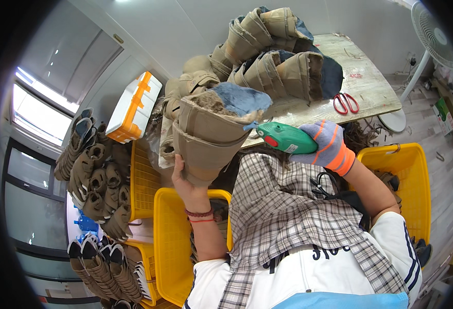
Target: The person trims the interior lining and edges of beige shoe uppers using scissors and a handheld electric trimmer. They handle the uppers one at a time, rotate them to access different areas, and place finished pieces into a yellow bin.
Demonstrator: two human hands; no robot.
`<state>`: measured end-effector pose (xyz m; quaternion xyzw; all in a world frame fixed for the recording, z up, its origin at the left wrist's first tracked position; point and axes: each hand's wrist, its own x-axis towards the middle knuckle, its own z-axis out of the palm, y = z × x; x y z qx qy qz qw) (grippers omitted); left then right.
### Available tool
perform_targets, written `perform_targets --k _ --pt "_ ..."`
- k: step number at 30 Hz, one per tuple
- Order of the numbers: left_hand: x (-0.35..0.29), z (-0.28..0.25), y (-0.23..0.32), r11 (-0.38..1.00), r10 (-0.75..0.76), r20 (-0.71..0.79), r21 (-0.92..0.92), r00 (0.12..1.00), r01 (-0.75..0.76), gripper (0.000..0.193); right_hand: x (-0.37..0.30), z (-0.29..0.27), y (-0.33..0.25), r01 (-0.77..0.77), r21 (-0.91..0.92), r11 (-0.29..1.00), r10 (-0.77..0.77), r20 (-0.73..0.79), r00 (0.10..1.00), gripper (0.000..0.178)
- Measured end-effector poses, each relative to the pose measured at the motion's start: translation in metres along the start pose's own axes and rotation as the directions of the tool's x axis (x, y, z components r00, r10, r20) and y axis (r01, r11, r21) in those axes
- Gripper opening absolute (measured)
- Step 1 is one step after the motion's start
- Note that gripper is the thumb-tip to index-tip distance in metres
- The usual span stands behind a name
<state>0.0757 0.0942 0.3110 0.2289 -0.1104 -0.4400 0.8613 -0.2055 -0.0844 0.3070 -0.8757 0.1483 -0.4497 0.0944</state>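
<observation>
A tan, fleece-lined boot upper (206,141) with a blue inner piece is tilted in front of me. My left hand (189,183), bare, is closed around its lower end; some of the fingers are hidden behind it. In a grey and orange striped glove, my right hand (325,147) grips a green handheld electric cutter (288,138) with a red round part. The cutter's tip is beside the upper's top right edge; I cannot tell whether it touches. Behind, more tan boot uppers (278,74) lie stacked on the worktable (363,69).
Red-handled scissors (345,103) lie near the table's front edge. Yellow baskets stand left (172,247) and right (417,180) of my lap. Many uppers (100,175) are piled at the left, near a white and orange box (133,108). A standing fan (435,33) is far right.
</observation>
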Motion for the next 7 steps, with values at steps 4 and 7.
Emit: perform_targets --k 4,7 --pt "0.004 -0.01 -0.007 0.996 0.078 0.058 0.032 0.995 -0.08 0.049 -0.005 0.012 0.003 -0.066 0.12 0.991 0.067 -0.01 0.998 0.051" --pt "0.004 -0.022 -0.006 0.994 0.094 0.06 0.043 0.994 -0.097 0.053 0.001 0.015 -0.007 -0.147 0.207 0.967 0.143 0.035 0.989 0.052"
